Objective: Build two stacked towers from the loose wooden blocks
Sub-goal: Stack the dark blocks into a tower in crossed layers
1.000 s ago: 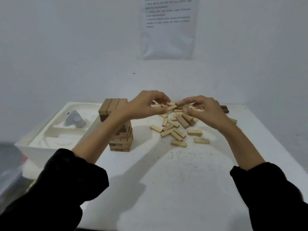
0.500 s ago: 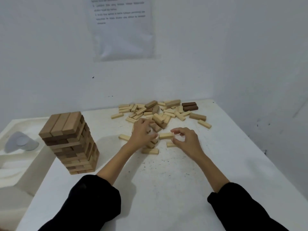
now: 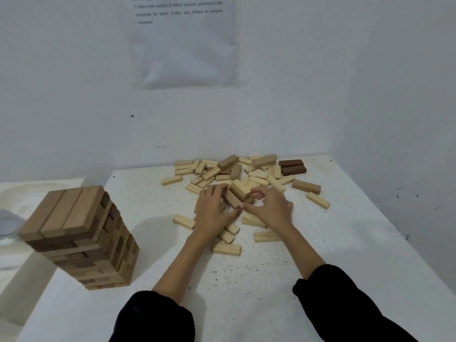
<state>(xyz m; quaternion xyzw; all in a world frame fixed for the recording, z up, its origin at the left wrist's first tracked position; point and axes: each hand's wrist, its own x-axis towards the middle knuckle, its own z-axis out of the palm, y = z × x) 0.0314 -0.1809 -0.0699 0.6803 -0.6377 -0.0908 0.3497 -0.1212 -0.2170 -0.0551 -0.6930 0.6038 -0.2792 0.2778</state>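
One tower stands at the near left of the table; the second is not yet begun. Both hands work at the near edge of the loose blocks scattered at the far middle — the left hand curls its fingers over a small bundle of blocks, and the right hand curls against the other side. To do this well, I judge: square the bundle's ends flush, squeeze evenly, and set it down well apart from the tower — a nudge could topple it.
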